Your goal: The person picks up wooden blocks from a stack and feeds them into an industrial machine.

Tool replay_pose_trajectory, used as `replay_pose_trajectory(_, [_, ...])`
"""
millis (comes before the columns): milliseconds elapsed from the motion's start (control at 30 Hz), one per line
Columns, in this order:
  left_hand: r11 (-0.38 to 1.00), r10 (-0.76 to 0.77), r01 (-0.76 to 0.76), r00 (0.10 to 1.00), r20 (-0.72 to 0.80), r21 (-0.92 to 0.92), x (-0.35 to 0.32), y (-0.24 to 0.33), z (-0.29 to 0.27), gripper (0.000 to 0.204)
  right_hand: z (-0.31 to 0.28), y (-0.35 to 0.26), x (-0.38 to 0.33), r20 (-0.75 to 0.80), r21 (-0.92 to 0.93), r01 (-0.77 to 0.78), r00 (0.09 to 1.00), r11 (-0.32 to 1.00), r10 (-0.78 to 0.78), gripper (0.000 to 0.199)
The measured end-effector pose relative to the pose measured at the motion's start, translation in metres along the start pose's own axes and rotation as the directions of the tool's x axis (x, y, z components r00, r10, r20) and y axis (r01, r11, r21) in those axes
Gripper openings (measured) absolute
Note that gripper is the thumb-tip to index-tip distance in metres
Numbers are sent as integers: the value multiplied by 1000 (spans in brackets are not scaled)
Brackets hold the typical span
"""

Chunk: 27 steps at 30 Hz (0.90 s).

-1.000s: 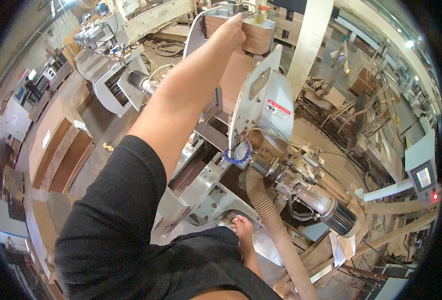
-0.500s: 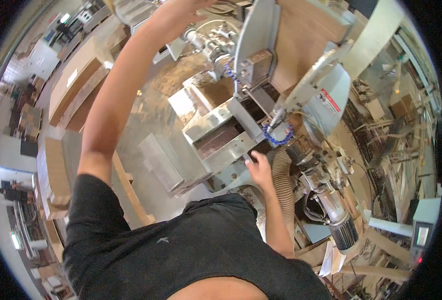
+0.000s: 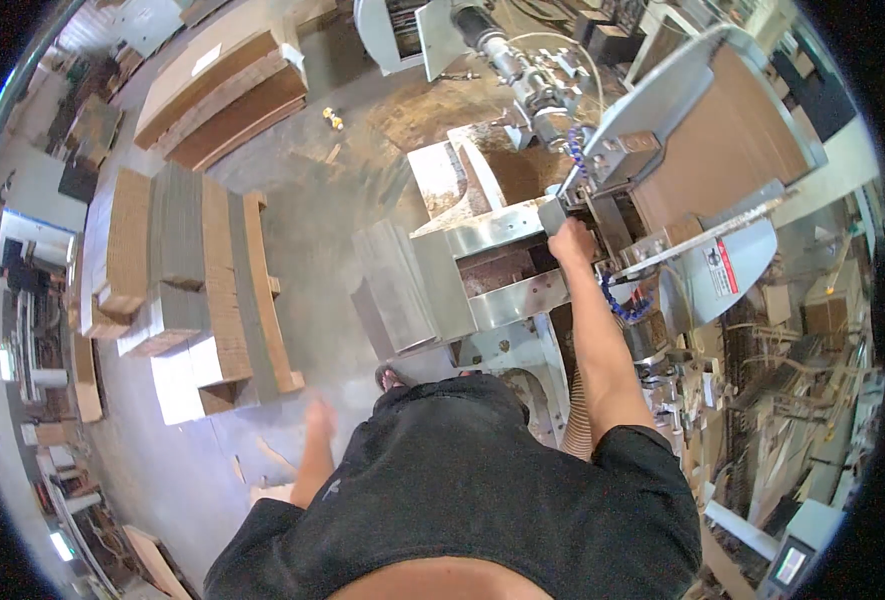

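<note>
My right hand (image 3: 572,243) reaches forward to the woodworking machine, fingers curled closed beside a small grey block (image 3: 553,216) at the end of the metal bed (image 3: 517,303). What the fingers grip, if anything, is hidden. My left hand (image 3: 319,418) hangs low at my left side, away from the machine. It is smeared by motion, and its fingers cannot be made out. A stack of long grey pieces (image 3: 387,285) lies at the left end of the bed, nearest neither hand.
Stacked boards (image 3: 217,280) lie on the floor at left, with more long boards (image 3: 227,100) behind. A motor unit (image 3: 532,85) and a guard with a brown panel (image 3: 727,140) rise beyond the bed. A ribbed hose (image 3: 576,415) runs below my right arm.
My left arm has dropped from its raised reach across the machine to my side. My right hand has moved forward onto the machine. The view has shifted left, showing more floor and stacked boards.
</note>
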<state>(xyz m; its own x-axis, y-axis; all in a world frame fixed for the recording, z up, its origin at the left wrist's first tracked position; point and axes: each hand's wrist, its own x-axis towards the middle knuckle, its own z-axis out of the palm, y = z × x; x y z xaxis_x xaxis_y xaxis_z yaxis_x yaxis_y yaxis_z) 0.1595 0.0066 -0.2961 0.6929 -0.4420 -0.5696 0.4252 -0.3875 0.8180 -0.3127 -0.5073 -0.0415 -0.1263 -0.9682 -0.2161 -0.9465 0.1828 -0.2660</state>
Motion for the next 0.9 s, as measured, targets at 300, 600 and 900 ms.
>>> replay_pose_trajectory(300, [551,-294,21,941,170,834,-92,-85,-19,46,6,6,-35,158,42,273,948,961,-276,30])
replay_pose_trajectory(600, [917,-359,340,931,60,207,5,46,35,46,-2,-84,-92,352,761,61,798,646,-489,27])
replay_pose_trajectory(900, [957,-182,123,960,214,263,29,163,104,58,33,-81,-160,112,705,-7,989,709,-102,35])
